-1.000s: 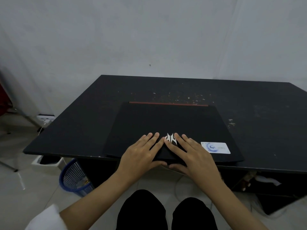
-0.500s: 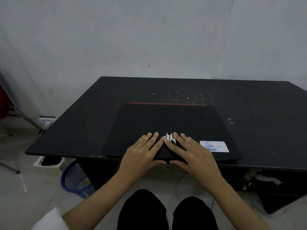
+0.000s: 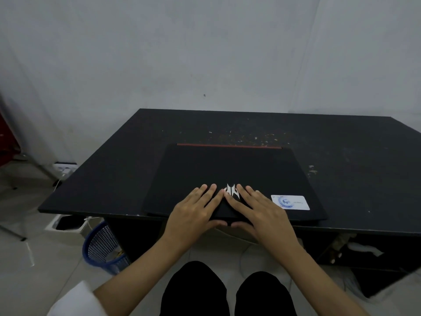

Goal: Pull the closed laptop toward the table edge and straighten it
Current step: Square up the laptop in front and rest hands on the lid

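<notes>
The closed black laptop (image 3: 227, 165) lies on the black table (image 3: 353, 156), with a red strip along its far edge and a white logo (image 3: 232, 190) on the lid. Its near edge sits at the table's front edge and runs about parallel to it. My left hand (image 3: 193, 213) and my right hand (image 3: 262, 213) rest side by side on the middle of the near edge. Their fingers lie flat on the lid, index fingertips meeting at the logo. Both thumbs hook around the front rim. A white sticker (image 3: 290, 202) marks the lid's near right corner.
Pale specks dot the table behind the laptop. A blue mesh basket (image 3: 102, 247) and a white bin (image 3: 66, 224) stand on the floor at the left, under the table edge. A power strip (image 3: 65, 167) lies by the wall. My knees are below the table edge.
The laptop and both hands stay in about the same place. Only the view has shifted slightly.
</notes>
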